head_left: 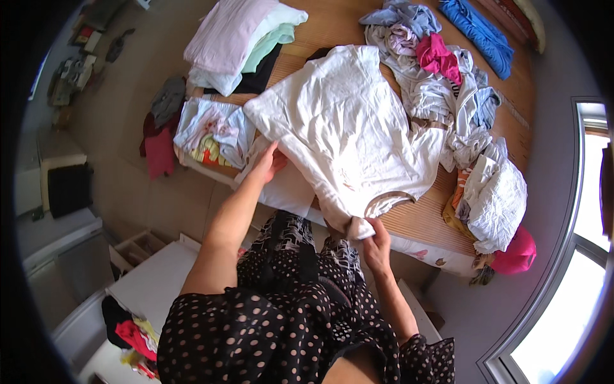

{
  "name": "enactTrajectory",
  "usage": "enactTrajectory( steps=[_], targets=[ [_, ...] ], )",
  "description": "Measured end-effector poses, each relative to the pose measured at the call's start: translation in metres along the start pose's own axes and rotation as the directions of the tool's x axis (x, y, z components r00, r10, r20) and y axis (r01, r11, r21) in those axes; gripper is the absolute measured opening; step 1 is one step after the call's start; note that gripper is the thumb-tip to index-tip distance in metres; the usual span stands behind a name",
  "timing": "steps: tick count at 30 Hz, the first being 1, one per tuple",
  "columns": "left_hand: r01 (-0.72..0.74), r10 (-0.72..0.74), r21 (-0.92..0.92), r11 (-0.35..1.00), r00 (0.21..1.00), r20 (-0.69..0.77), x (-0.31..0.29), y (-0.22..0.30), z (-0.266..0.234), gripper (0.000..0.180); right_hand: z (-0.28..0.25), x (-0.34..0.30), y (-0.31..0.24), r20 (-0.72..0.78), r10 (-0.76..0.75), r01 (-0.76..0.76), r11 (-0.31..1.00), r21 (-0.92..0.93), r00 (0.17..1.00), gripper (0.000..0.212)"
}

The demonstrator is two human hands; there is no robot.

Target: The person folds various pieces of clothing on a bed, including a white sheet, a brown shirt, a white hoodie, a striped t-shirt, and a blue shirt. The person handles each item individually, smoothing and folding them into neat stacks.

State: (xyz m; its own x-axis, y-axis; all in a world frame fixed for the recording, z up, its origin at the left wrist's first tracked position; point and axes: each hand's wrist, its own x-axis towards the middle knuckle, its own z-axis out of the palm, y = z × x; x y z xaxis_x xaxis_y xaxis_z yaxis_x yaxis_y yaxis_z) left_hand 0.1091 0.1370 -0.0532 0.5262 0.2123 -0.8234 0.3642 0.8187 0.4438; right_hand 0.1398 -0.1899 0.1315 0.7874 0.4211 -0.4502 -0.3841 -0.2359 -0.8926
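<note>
A white T-shirt (339,121) lies spread across the bed in front of me, its neckline toward me and the hem away. My right hand (377,243) is closed on the shirt's near corner, by the neckline, where the cloth is bunched and lifted at the bed's front edge. At the shirt's left side edge my left hand (274,164) rests with its fingers stretched out, touching the cloth. Just left of that hand is a folded light-blue garment (214,131) with a coloured print. The shirt is creased, and one sleeve stretches to the right.
A stack of folded pastel clothes (236,38) stands at the far left of the bed. Along the right lies a heap of crumpled clothes (435,83), with a blue bundle (478,35) behind it. A white bundle (499,205) and a pink item (517,251) sit by the wall.
</note>
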Motion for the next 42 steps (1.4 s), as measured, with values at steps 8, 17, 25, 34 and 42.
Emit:
enactTrajectory(
  steps=[8,17,25,34,42],
  targets=[
    [-0.466,0.412,-0.137,0.874,0.861,-0.3,0.048,0.076,0.051,0.047,0.008,-0.035,-0.021,-0.314,-0.042,0.058,0.997,0.041,0.949,0.008],
    [-0.523,0.558,0.199,0.829,0.797,-0.232,-0.059,0.104,-0.074,0.041,0.013,-0.066,-0.001,0.251,0.171,-0.199,0.976,0.089,0.953,0.022],
    [-0.612,0.66,0.251,0.75,0.715,-0.229,-0.082,0.111,-0.013,0.032,-0.047,-0.036,0.028,0.312,0.21,-0.306,0.903,0.301,0.927,0.023],
    [-0.602,0.535,0.298,0.741,0.797,0.28,0.016,0.145,0.212,0.061,-0.213,0.123,0.051,-0.371,0.09,0.01,0.965,0.261,0.924,0.029],
    [-0.227,0.483,0.704,0.673,0.855,-0.186,0.101,0.032,0.056,0.054,-0.182,0.075,0.197,-0.582,0.464,-0.429,0.879,0.208,0.668,0.032]
  ],
)
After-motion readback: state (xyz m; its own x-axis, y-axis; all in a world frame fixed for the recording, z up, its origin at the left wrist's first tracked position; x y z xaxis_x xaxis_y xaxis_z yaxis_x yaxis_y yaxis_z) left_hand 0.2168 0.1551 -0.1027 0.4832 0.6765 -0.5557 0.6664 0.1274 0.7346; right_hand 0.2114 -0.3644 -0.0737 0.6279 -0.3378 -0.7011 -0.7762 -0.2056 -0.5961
